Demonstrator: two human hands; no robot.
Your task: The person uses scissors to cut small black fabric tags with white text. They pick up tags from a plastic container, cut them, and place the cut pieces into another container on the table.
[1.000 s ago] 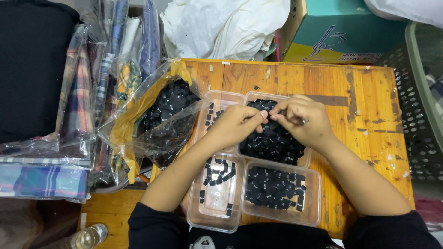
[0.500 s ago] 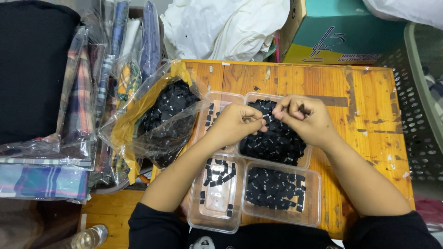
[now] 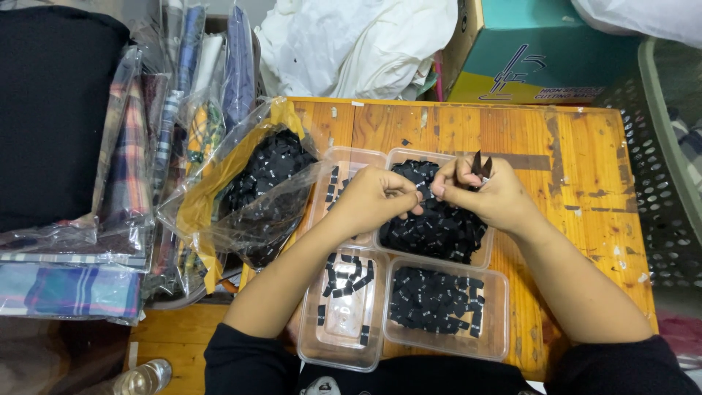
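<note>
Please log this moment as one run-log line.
left hand: pinching black piece | right hand: holding black pieces | below: full tub | table

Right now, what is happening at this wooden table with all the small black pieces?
A person sits at a wooden table and works with both hands over four clear plastic trays of small black pieces. The left hand and the right hand meet above the heaped far tray, each with a pinching grip on a small black piece. The right hand also holds some black pieces that stick up. An open plastic bag with more pieces lies to the left.
</note>
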